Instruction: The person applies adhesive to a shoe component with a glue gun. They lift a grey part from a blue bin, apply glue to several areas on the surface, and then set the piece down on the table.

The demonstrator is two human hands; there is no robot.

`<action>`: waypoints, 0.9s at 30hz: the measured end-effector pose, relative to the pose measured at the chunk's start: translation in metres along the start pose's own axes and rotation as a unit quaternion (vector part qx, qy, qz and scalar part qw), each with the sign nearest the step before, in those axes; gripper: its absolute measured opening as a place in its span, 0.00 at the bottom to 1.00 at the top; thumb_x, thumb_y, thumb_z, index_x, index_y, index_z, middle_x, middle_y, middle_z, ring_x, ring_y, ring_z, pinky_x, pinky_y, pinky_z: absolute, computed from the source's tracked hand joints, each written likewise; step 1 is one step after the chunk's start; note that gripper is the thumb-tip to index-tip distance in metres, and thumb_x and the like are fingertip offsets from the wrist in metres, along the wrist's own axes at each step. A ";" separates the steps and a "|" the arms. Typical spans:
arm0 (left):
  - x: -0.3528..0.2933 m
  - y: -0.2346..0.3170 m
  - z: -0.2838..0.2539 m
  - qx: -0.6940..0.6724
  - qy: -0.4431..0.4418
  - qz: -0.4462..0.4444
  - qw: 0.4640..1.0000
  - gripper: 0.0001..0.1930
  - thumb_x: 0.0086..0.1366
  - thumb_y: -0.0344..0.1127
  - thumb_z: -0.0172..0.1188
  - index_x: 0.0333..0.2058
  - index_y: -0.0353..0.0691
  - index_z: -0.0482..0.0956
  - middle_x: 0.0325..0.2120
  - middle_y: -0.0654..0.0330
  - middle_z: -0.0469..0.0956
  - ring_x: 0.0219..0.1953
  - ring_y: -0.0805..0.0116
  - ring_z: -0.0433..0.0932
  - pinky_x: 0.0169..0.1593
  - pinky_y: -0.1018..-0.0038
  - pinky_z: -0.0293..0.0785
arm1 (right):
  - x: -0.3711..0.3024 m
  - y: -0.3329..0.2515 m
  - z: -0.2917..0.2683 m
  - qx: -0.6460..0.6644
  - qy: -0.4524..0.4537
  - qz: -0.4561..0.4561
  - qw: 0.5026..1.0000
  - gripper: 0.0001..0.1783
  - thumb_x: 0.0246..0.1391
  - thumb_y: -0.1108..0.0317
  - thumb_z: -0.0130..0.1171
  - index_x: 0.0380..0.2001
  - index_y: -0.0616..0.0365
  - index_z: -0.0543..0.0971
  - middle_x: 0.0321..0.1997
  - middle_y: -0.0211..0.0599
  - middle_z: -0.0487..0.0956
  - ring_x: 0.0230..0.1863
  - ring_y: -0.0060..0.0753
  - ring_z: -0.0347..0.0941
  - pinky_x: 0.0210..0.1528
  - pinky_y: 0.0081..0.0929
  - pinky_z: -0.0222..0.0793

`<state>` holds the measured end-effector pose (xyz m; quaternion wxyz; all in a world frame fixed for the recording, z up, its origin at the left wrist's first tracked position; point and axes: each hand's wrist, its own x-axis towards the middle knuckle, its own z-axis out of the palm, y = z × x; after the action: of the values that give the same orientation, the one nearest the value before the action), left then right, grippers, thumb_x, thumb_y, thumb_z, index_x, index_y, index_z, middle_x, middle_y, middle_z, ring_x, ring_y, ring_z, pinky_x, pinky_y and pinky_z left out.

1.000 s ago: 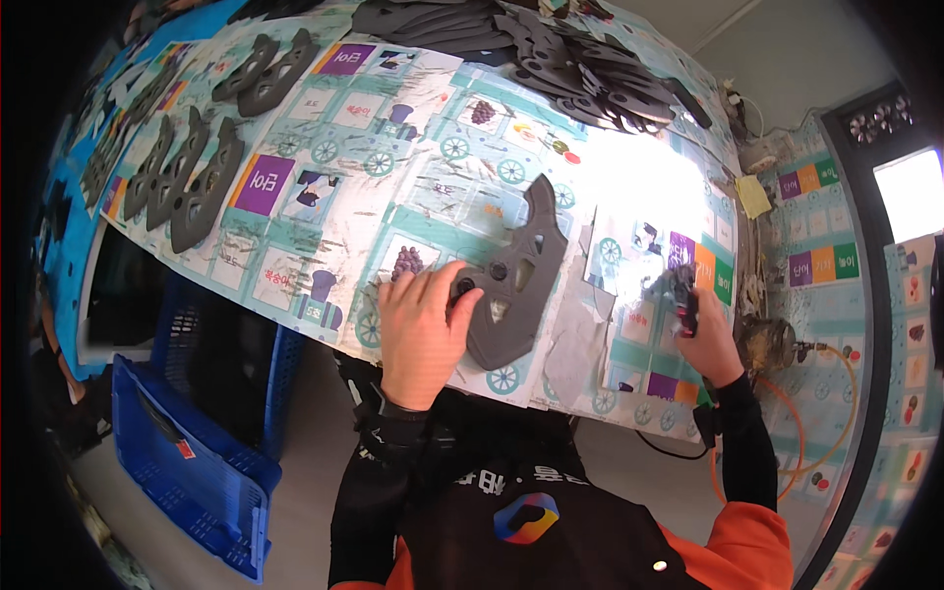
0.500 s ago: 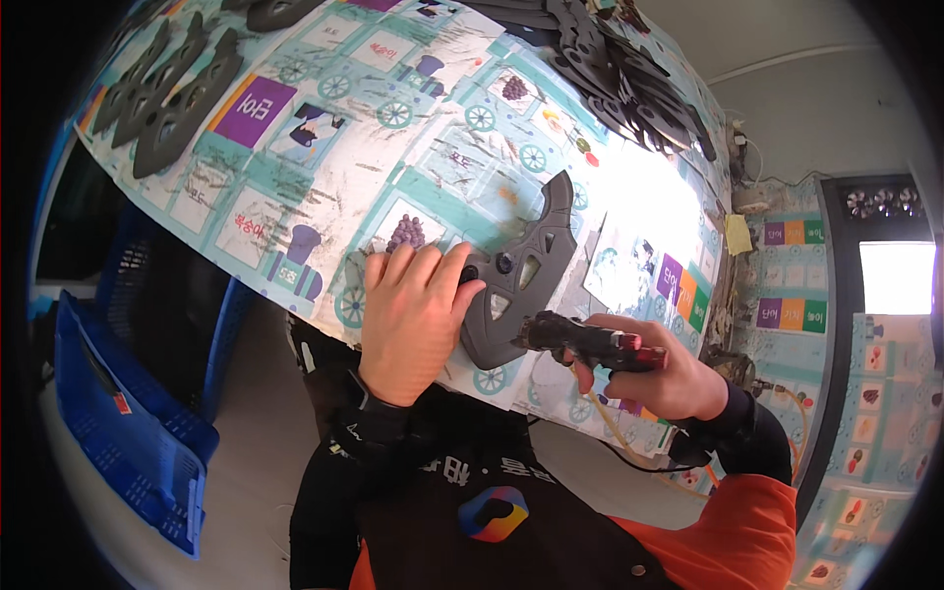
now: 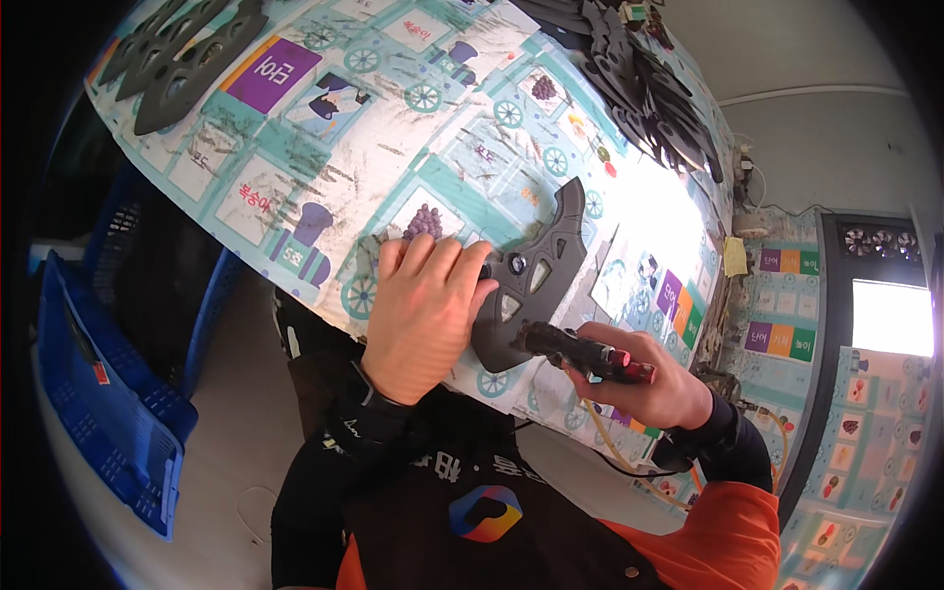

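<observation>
From my remote view, a curved dark-grey plate (image 3: 528, 307) with cut-outs lies near the patterned tabletop's (image 3: 369, 147) front edge. The left grip (image 3: 423, 320) lies at the plate's left side, thumb and forefinger around its corner; I cannot tell whether they pinch. The right grip (image 3: 649, 379) is clamped on a black-and-red tool (image 3: 580, 349), tip at the plate's lower end. Similar plates (image 3: 654, 93) pile up at the back.

Lettering (image 3: 273, 71) marks table covering (image 3: 344, 167), wall sheets (image 3: 784, 301) and garment (image 3: 408, 536).
</observation>
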<state>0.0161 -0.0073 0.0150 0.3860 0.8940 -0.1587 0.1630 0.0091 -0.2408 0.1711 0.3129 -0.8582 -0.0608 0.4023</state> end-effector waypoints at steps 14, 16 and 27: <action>0.001 0.000 -0.001 0.000 0.001 -0.002 1.000 0.19 0.65 0.39 0.71 0.52 0.42 0.82 0.38 0.61 0.78 0.43 0.58 0.74 0.53 0.59 0.64 | 0.004 0.011 0.004 0.037 0.007 -0.040 0.998 0.20 0.57 0.72 0.64 0.53 0.65 0.77 0.31 0.44 0.80 0.28 0.37 0.73 0.36 0.34 0.70; 0.001 0.000 -0.001 -0.002 0.003 -0.001 1.000 0.19 0.65 0.39 0.71 0.52 0.42 0.82 0.38 0.61 0.78 0.43 0.58 0.74 0.53 0.59 0.64 | 0.004 0.013 0.004 0.039 0.013 -0.052 0.998 0.20 0.57 0.73 0.64 0.53 0.65 0.77 0.31 0.44 0.80 0.28 0.37 0.73 0.36 0.34 0.70; 0.002 0.000 0.000 -0.002 0.006 -0.002 1.000 0.19 0.64 0.39 0.72 0.51 0.42 0.83 0.37 0.61 0.78 0.43 0.58 0.74 0.54 0.59 0.64 | -0.003 0.017 0.004 0.032 0.034 -0.042 0.998 0.18 0.57 0.73 0.64 0.51 0.64 0.76 0.29 0.44 0.80 0.27 0.38 0.74 0.35 0.35 0.69</action>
<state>0.0176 -0.0074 0.0159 0.3893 0.8925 -0.1545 0.1675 0.0013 -0.2536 0.1611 0.3589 -0.8575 -0.0729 0.3614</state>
